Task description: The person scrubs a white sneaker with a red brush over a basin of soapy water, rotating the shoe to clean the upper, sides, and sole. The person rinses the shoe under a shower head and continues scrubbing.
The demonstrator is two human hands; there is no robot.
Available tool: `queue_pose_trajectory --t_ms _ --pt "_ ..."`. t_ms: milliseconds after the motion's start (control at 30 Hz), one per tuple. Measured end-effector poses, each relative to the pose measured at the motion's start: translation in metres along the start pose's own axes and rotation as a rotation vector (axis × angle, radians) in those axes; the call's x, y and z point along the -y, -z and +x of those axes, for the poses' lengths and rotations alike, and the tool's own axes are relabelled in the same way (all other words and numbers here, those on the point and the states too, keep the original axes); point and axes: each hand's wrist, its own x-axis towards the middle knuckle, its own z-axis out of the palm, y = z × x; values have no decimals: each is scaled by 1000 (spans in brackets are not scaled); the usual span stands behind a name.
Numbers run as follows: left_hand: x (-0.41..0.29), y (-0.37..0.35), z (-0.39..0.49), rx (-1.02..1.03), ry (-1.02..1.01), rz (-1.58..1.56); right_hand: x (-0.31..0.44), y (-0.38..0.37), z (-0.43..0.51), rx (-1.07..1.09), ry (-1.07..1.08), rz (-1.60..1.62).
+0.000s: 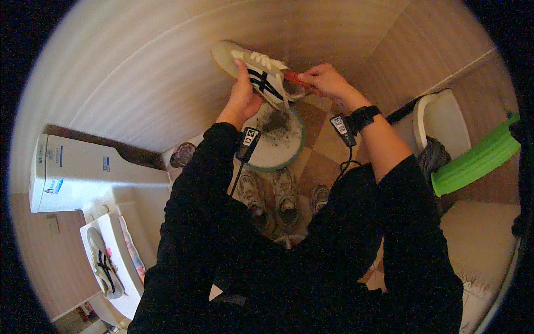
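Observation:
My left hand [244,98] grips a cream sneaker [258,69] with black stripes by its sole and side, toe to the left. Loose white laces hang from it. In my right hand [323,81] is a red-handled tool [297,78], likely a brush, held at the sneaker's heel opening; its working end is hidden. Beneath the sneaker stands a round basin [303,137] with a green rim. Whitish foam with dark patches [277,125] covers what is in it.
A white toilet cistern [83,175] stands left. A matching sneaker [102,267] lies on a white panel [125,300]. Several worn shoes [287,196] are on the floor near the basin. At right are a white container [450,112], a dark bag [434,156] and a green plastic item [479,156].

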Motion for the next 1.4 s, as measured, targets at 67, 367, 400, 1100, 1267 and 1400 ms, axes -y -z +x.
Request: queue_pose_trajectory --t_ms 67,367,400,1100,1267,1400 --pt "0 -4 0 -72 -34 2 0 -1 2 -171 156 -86" --pt "5 -1 -1 -18 -6 40 9 8 -12 -65 -15 23" --pt "6 0 -1 -8 18 30 9 4 -10 -141 44 18" --pt "12 3 3 -58 123 93 7 2 -5 -193 194 112" --pt "2 0 -5 4 47 42 10 5 -9 69 -148 196" --pt "0 -4 -7 26 51 113 12 7 -11 -293 264 -9"
